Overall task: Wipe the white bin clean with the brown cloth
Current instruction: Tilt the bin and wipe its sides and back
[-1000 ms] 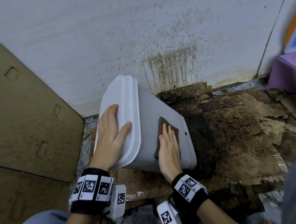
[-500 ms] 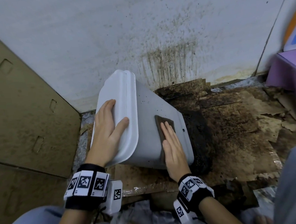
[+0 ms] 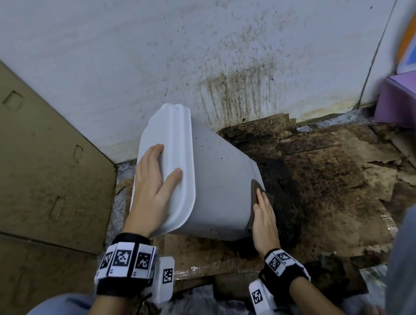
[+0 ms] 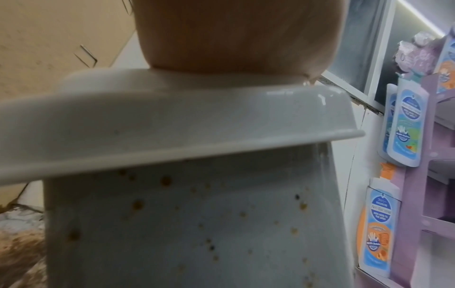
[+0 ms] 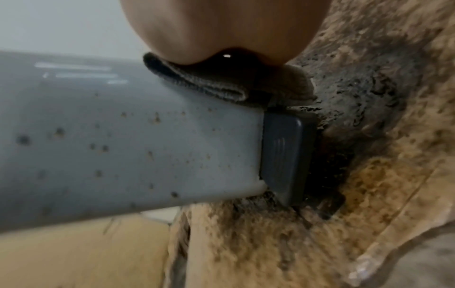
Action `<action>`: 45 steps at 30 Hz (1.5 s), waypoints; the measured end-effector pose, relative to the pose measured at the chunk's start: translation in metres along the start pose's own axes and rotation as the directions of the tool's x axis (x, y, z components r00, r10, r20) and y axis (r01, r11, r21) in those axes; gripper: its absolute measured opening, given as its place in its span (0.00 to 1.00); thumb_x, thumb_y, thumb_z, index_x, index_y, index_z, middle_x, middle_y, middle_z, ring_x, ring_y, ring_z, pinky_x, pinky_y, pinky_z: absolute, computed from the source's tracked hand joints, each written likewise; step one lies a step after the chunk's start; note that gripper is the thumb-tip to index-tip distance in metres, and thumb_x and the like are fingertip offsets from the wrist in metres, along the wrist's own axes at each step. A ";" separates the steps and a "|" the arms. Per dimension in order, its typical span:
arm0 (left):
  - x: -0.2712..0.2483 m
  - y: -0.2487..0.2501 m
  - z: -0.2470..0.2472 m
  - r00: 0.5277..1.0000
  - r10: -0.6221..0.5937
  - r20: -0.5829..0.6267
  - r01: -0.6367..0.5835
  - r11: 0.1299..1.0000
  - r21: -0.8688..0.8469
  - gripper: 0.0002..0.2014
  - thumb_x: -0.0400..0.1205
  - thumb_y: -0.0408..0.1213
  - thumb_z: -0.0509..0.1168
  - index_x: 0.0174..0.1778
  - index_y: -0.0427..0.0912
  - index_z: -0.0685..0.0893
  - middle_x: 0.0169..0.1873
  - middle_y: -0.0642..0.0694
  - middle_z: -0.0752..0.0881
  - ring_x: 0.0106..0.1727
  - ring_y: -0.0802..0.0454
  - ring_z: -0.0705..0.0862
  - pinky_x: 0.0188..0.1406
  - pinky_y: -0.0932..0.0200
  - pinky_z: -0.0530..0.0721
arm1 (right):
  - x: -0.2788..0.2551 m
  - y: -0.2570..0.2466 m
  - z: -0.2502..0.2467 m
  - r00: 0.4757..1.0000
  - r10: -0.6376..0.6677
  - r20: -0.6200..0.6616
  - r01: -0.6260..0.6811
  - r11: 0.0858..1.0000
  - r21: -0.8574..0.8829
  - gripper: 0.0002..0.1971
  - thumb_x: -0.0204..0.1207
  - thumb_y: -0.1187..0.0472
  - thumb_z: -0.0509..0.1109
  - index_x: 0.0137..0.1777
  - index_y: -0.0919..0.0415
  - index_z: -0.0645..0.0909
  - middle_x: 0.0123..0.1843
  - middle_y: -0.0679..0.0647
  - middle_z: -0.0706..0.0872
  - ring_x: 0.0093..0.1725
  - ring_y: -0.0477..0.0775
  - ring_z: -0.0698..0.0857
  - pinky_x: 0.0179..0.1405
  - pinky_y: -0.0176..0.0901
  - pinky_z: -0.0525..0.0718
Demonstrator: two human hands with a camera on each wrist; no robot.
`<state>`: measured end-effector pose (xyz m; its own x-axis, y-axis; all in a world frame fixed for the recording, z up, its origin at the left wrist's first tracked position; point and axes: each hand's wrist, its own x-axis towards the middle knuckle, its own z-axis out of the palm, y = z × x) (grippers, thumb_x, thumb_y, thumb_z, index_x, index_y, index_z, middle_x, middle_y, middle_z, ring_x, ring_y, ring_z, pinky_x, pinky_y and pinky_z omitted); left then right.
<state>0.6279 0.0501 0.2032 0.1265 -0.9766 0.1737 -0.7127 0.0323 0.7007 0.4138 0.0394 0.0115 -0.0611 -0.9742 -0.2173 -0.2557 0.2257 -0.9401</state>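
The white bin [image 3: 213, 179] is lying tilted on its side on stained cardboard sheets [image 3: 327, 188], with its lid end raised toward the stained wall [image 3: 194, 47] and its base end lowered onto a dark, soiled patch [image 3: 283, 196] of that cardboard. Small brown specks are showing on the bin's side wall in both wrist views [image 4: 197, 214].

The left hand [image 3: 154, 185] is resting flat on the bin's white lid [image 3: 174, 147], at the bin's upper end. Its fingers are lying nearly straight and spread across the lid face, with the thumb extending toward the lid's rim. The hand is pressing on the lid rather than gripping anything.

The right hand [image 3: 264, 217] is lying at the bin's lower end, on the side wall close to the base edge. Its fingers are extended and held together, pressing the brown cloth [image 3: 255, 191] flat against the bin. The cloth is sitting between the palm and the bin's wall, with a folded edge [image 5: 221, 87] protruding past the heel of the hand in the right wrist view. No finger is curling round the cloth.

A dark pedal [image 5: 283, 157] is projecting from the bin's base, just below the cloth, and is touching the soiled cardboard. A tan cardboard panel [image 3: 29, 145] is standing beyond the bin's lid end. A purple display stand [image 3: 405, 104] is standing well apart from the bin's base end, holding blue bottles [image 4: 403, 120] in the left wrist view.
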 end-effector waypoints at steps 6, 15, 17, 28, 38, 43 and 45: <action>0.000 0.003 0.001 1.000 0.010 0.005 -0.010 1.000 0.030 0.33 0.85 0.54 0.57 0.85 0.47 0.61 0.82 0.52 0.64 0.82 0.61 0.57 0.86 0.49 0.56 | -0.012 -0.016 0.015 0.996 -0.081 -0.048 0.082 0.996 0.022 0.28 0.85 0.48 0.42 0.86 0.43 0.56 0.90 0.46 0.56 0.87 0.40 0.52 0.87 0.40 0.45; 0.002 -0.003 0.000 1.000 0.010 0.012 -0.010 0.998 0.057 0.35 0.85 0.56 0.56 0.87 0.47 0.59 0.84 0.53 0.62 0.84 0.64 0.55 0.85 0.58 0.52 | -0.034 -0.114 0.037 0.894 -0.419 0.157 0.421 0.907 0.023 0.29 0.86 0.43 0.35 0.87 0.42 0.48 0.89 0.36 0.49 0.87 0.34 0.44 0.87 0.39 0.43; 0.002 -0.004 -0.001 1.000 -0.003 0.020 0.001 0.999 0.050 0.34 0.85 0.54 0.56 0.87 0.48 0.58 0.84 0.54 0.61 0.84 0.64 0.54 0.86 0.56 0.53 | -0.030 -0.131 0.032 0.854 -0.437 0.282 0.446 0.894 0.035 0.25 0.91 0.47 0.37 0.87 0.42 0.43 0.87 0.32 0.42 0.87 0.33 0.39 0.87 0.38 0.39; 0.001 -0.007 -0.004 0.999 -0.009 0.044 0.009 1.000 -0.011 0.33 0.86 0.54 0.57 0.88 0.53 0.57 0.84 0.60 0.60 0.84 0.69 0.54 0.86 0.52 0.54 | 0.066 -0.177 0.017 0.692 -0.363 0.624 0.546 0.828 -0.124 0.28 0.94 0.57 0.41 0.87 0.58 0.32 0.84 0.41 0.30 0.81 0.40 0.27 0.72 0.21 0.25; -0.001 -0.014 -0.008 0.999 -0.033 0.026 0.034 0.998 -0.045 0.36 0.82 0.60 0.55 0.87 0.55 0.58 0.83 0.61 0.62 0.84 0.67 0.55 0.87 0.46 0.56 | 0.108 -0.093 -0.002 0.806 -0.096 0.585 0.330 0.892 -0.310 0.30 0.92 0.49 0.41 0.87 0.52 0.30 0.88 0.48 0.27 0.87 0.48 0.29 0.82 0.40 0.29; 0.001 -0.015 -0.007 1.000 -0.022 0.016 0.023 0.998 -0.062 0.36 0.81 0.59 0.56 0.86 0.53 0.61 0.81 0.60 0.64 0.83 0.65 0.57 0.85 0.53 0.57 | 0.118 -0.074 -0.020 0.827 0.104 0.553 0.175 0.886 -0.429 0.26 0.93 0.61 0.39 0.87 0.65 0.35 0.88 0.56 0.30 0.87 0.54 0.28 0.81 0.41 0.31; 0.001 -0.016 -0.008 1.000 -0.024 0.020 0.025 0.997 -0.067 0.35 0.81 0.58 0.57 0.86 0.53 0.61 0.81 0.60 0.65 0.83 0.64 0.58 0.84 0.55 0.57 | 0.119 -0.071 -0.021 0.832 0.130 0.540 0.143 0.889 -0.434 0.25 0.93 0.65 0.40 0.87 0.69 0.42 0.88 0.60 0.30 0.87 0.58 0.28 0.82 0.45 0.32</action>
<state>0.6449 0.0499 0.1978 0.1292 -0.9813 0.1429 -0.6612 0.0221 0.7499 0.4048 -0.0921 0.0578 0.4370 -0.7817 -0.4449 -0.6552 0.0622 -0.7529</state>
